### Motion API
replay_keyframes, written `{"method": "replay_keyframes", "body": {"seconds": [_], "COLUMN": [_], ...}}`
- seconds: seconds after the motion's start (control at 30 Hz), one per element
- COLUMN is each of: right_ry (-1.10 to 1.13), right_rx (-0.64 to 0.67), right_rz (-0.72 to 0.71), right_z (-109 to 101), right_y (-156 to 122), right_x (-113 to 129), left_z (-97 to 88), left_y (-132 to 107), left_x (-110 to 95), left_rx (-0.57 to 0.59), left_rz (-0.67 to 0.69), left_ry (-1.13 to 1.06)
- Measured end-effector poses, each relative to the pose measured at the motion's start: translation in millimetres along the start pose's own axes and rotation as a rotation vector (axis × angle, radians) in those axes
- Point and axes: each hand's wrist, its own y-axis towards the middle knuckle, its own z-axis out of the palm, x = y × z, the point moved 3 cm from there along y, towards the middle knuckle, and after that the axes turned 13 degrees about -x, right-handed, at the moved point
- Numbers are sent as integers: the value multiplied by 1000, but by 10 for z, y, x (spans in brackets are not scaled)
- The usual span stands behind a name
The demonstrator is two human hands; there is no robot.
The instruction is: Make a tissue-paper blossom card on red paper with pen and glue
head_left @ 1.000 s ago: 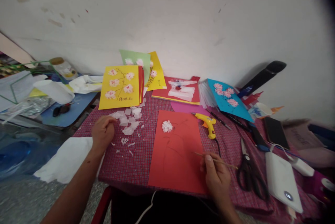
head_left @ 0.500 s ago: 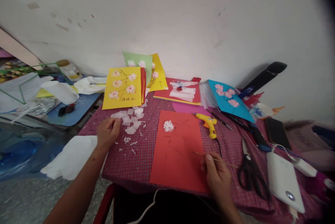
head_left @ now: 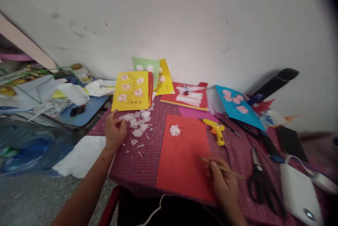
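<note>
My right hand [head_left: 224, 180] pinches a thin wooden stick [head_left: 232, 172], its darker tip over the red paper sheet [head_left: 182, 169]. That sheet carries one white, pink-tinged crumpled-paper flower [head_left: 174, 130] near its upper left and faint dark branch-like strokes. Over the left table edge, my left hand [head_left: 115, 131] is loosely curled with nothing visible in it. White tissue-paper scraps [head_left: 138, 124] lie just to its right. A yellow glue gun [head_left: 217, 130] rests by the sheet's upper right corner.
Finished-looking flower cards, one yellow [head_left: 130, 92] and one blue [head_left: 239, 106], stand at the back. Black-handled scissors [head_left: 260, 185] and a white power bank [head_left: 299, 190] lie at the right. White paper strips [head_left: 190, 96] sit on stacked red paper. A wall rises behind the table.
The whole view has shifted slightly, moving things to the right. The stick's tip has tilted and my right hand has moved a little. My left hand's thumb and index finger look slightly farther apart.
</note>
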Motion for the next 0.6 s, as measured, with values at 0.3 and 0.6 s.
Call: {"method": "replay_keyframes", "body": {"seconds": [0.3, 0.6], "right_ry": [-97, -130], "right_rx": [-9, 19], "right_rz": [-21, -43], "right_z": [1, -8], "right_y": [45, 46], "right_x": [-43, -53], "left_z": [-82, 6], "left_y": [166, 157], "left_x": [-199, -113], "left_rx": [71, 417], "left_rz": [-75, 277], "left_ry": [-199, 183]}}
